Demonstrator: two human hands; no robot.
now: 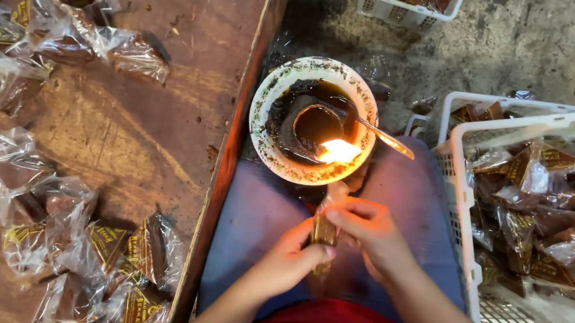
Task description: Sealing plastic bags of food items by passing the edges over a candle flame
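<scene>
While the brown wooden counter [160, 115] lies strewn with clear plastic packets [35, 224], both hands, left [290, 254] and right [371, 228], pinch a small brown packet [325, 231] beside the flame-lit ceramic bowl [273, 100] (white plastic basket [463, 207] holds packets).

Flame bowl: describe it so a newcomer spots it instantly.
Start at the wooden table on the left; just off its right edge, above both hands, sits a round pale bowl. Unlike the white baskets nearby, it holds dark liquid, a spoon and a small flame.
</scene>
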